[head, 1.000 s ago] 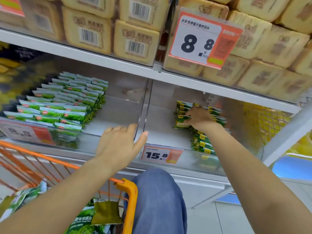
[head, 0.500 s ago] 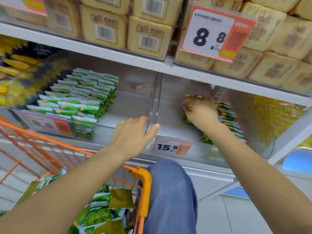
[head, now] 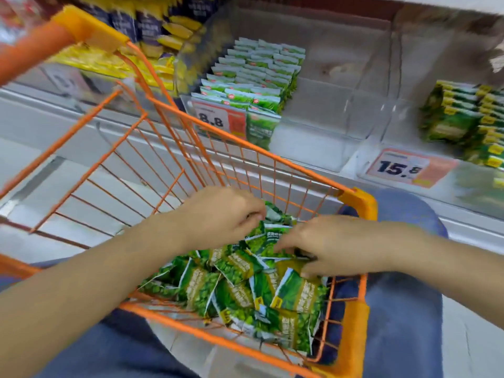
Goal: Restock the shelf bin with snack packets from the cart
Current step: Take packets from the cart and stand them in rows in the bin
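Shelf (head: 81,126) across top, clear shelf bin (head: 341,110) mid-right, mostly bare inside. Orange wire cart (head: 357,203) below it, corner against blue-clad knee (head: 403,214). Green snack packets (head: 240,290) heaped in cart's near corner; matching packets stacked at bin's right end. Left hand (head: 221,216) over heap, fingers curled, pinching packet top. Right hand (head: 330,246) on heap, fingers bent down among packets — grasp itself blurred, cannot tell. Price tag (head: 403,167) reads 15.8.
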`<state>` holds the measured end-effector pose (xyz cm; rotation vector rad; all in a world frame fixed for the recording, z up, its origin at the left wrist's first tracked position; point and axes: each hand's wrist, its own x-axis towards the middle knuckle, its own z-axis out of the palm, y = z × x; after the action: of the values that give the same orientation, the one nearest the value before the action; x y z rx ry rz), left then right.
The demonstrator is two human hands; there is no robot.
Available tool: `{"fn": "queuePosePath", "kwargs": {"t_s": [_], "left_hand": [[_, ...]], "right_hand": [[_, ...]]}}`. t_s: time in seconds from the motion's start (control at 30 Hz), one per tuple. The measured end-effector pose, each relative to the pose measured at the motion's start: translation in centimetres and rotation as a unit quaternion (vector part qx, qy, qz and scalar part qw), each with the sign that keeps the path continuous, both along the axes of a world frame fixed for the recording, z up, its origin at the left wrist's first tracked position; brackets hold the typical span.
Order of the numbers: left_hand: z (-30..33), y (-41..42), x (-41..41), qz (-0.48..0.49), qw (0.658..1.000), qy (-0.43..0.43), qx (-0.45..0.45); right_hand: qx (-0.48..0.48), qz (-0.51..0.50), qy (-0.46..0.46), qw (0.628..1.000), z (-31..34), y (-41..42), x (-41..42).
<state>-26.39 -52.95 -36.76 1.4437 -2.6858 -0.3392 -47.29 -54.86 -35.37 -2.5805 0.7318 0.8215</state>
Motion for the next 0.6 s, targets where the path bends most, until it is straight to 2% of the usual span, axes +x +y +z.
{"fn": "queuePosePath", "kwargs": {"t_s": [0.1, 0.2, 0.27, 0.37, 0.43, 0.5, 0.6], "left_hand": [[-0.5, -0.3, 0.1, 0.011, 0.999, -0.041, 0.022], [-0.5, -0.9, -0.1, 0.026, 0.999, -0.014, 0.024], [-0.4, -1.0, 0.1, 0.025, 0.999, 0.004, 0.021], [-0.3, -1.3, 0.8, 0.047, 0.996, 0.056, 0.043], [-0.2, -1.6, 1.3, 0.095, 0.982, 0.141, 0.083], [0.4, -1.9, 1.4, 0.152, 0.94, 0.264, 0.152], [1.7, -1.8, 0.5, 0.203, 0.82, 0.425, 0.324]], "right_hand": [[0.029, 0.069, 0.054, 0.996, -1.6, 0.7, 0.9], [0.037, 0.108, 0.077, 0.99, -2.6, 1.7, 1.5], [0.043, 0.092, 0.066, 0.993, -2.5, 1.8, 1.7], [0.097, 0.015, -0.03, 0.995, -1.2, 0.6, 1.3], [0.078, -0.053, -0.127, 0.987, 0.6, -0.9, 1.0], [0.04, -0.14, -0.247, 0.958, 2.2, -2.5, 0.4], [0.09, -0.29, -0.393, 0.868, 3.8, -4.0, 0.2]]}}
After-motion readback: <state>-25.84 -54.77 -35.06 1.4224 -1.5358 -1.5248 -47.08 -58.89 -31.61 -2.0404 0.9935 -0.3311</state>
